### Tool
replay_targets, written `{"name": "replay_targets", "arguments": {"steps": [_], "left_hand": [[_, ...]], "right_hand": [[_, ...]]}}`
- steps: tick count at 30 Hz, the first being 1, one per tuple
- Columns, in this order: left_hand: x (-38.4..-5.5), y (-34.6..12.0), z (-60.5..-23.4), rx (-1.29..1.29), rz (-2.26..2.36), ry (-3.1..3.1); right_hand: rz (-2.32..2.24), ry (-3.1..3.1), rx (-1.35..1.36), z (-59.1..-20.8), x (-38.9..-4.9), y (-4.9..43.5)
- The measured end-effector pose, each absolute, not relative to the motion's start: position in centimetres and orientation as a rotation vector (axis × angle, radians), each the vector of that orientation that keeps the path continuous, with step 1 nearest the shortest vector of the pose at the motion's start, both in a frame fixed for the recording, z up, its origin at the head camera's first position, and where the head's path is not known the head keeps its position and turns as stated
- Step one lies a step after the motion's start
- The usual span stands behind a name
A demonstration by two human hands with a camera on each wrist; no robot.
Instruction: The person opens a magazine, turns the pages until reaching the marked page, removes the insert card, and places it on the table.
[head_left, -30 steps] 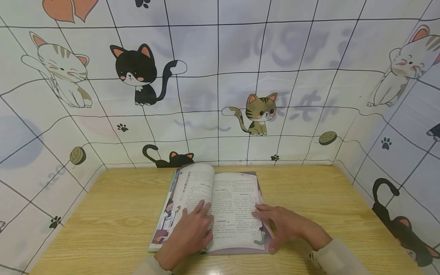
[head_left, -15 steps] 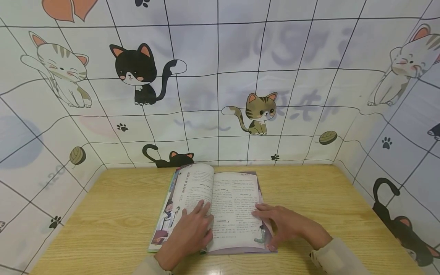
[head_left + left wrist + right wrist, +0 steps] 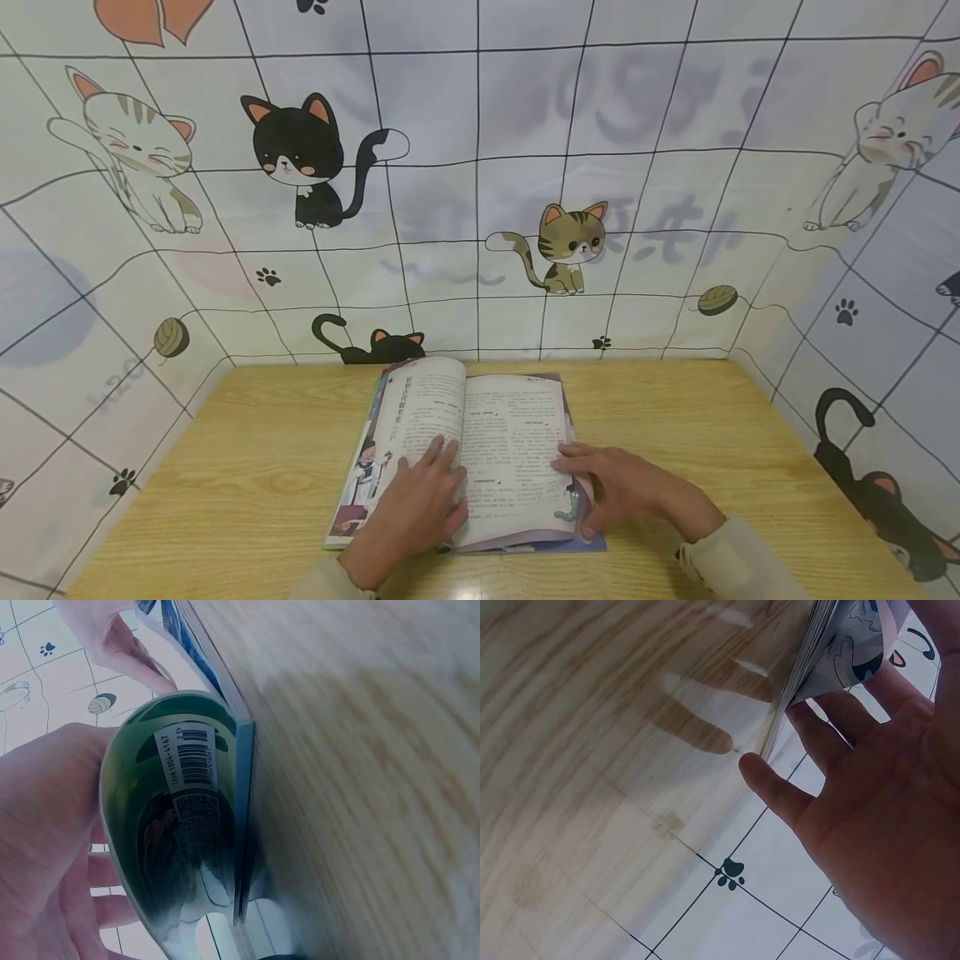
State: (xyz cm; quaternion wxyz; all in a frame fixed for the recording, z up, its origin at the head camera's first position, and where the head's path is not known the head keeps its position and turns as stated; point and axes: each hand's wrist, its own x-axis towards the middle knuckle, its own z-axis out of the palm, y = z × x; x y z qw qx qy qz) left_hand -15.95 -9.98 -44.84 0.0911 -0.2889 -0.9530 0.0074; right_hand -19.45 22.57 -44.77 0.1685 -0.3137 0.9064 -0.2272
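Note:
An open magazine [image 3: 517,433] lies on the wooden table, its left pages bulging toward the spine. My left hand [image 3: 416,504] rests with fingers extended on the left page beside the spine. In the left wrist view, that hand [image 3: 52,825] lies against the curled pages, and a green glossy surface with a barcode label [image 3: 187,757] shows inside the curl. My right hand [image 3: 626,487] is at the right edge, fingers over the page and thumb at the lower corner. In the right wrist view, a lifted page corner [image 3: 851,664] bends up between thumb and fingers of this hand [image 3: 885,795].
The pale wooden table [image 3: 247,467] extends on both sides of the magazine. A white cloth wall [image 3: 450,200] with black grid lines and printed cats stands behind the table and along both sides.
At the lower right corner, the right thumb has bent the page edges up and in, so a blue page shows underneath. The left hand has stayed in place.

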Motion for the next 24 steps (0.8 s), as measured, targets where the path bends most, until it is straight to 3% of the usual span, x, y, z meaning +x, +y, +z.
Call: {"name": "replay_targets", "arguments": {"steps": [24], "left_hand": [[-15.7, -8.9, -44.9, -0.818, 0.014, -2.944]], "right_hand": [[-0.648, 2.775, -0.924, -44.7, -19.5, 21.4]]}}
